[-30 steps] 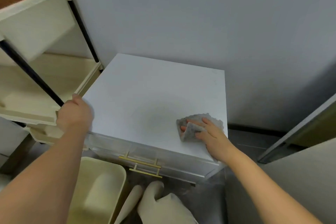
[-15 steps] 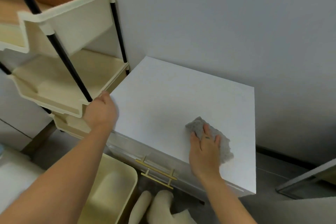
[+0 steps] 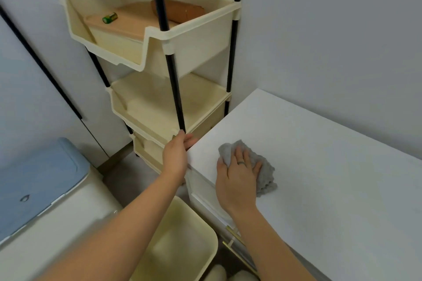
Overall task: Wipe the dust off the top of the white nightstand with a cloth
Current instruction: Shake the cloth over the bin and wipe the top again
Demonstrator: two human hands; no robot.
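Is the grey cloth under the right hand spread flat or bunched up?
Bunched up. The grey cloth shows lumpy folds on the nightstand top, and the right hand presses down on it with straight fingers.

readable text: none anywhere in view.
battery [image 3: 109, 17]: green wrapper with pale print on it, too blurred to read; it lies on the wooden board [image 3: 134, 24] in the top bin of the shelf rack [image 3: 196, 36].
blue lid [image 3: 38, 180]: one small dark mark near its front edge, a symbol rather than letters, too small to make out.
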